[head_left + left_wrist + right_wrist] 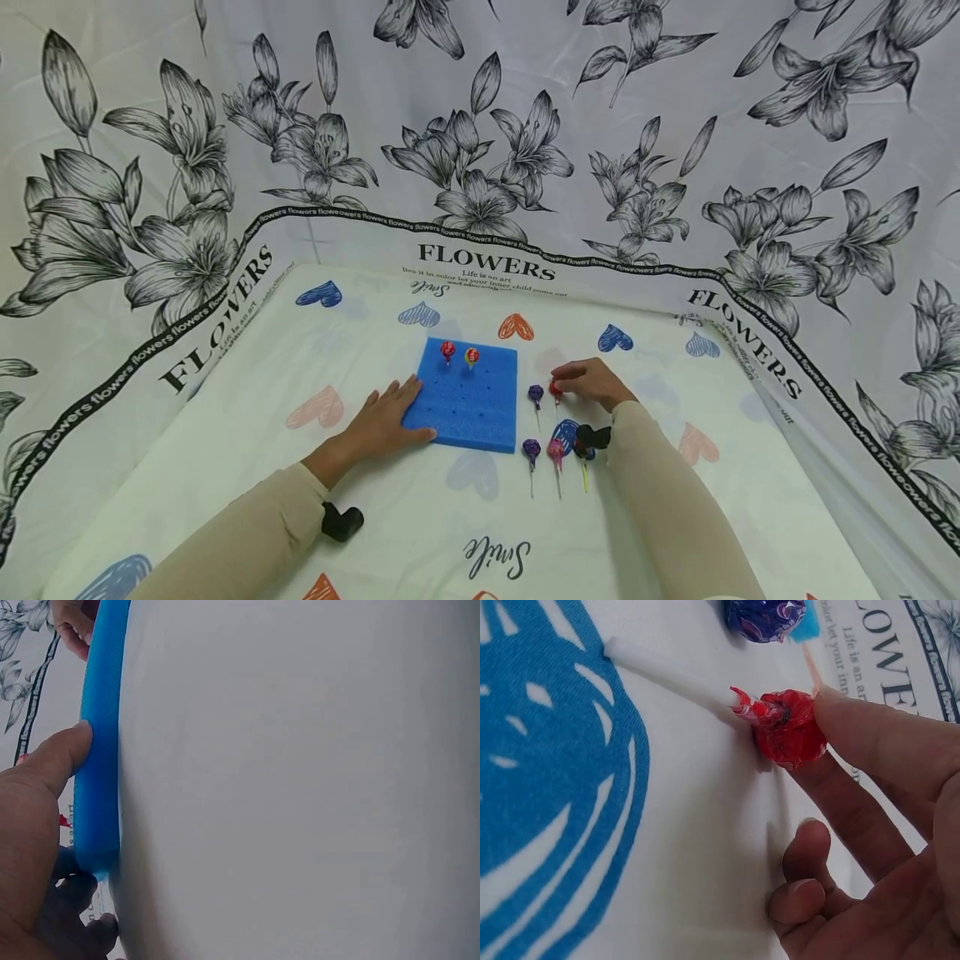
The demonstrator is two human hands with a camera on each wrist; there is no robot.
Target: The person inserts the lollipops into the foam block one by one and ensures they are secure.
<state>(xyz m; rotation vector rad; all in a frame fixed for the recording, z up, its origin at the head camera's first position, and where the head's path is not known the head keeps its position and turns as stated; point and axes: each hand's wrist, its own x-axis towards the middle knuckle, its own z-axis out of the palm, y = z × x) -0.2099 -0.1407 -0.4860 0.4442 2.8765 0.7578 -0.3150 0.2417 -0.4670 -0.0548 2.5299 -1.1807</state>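
From my remote seat I'm watching the left hand (pixel 382 421) bracing the square blue foam block (pixel 468 408), its fingers spreading along the left edge and its thumb pressing the near side; I'm reading that as steadying it. Two round wrapped lollipops, one red (pixel 447 351) and one red-and-yellow (pixel 472 356), are standing in the far part, sticks down. Over right, the right hand (pixel 596 382) is pinching a glossy red-wrapped lollipop (pixel 791 735) by its head, presumably leaving the white stick free, while the other fingers are curling loosely. That lollipop is sitting just right of a purple-wrapped lollipop (pixel 536 392); whether it's touching the white heart-printed cloth (pixel 375 517), I can't quite tell. Both forearms are angling inward from the lower corners.
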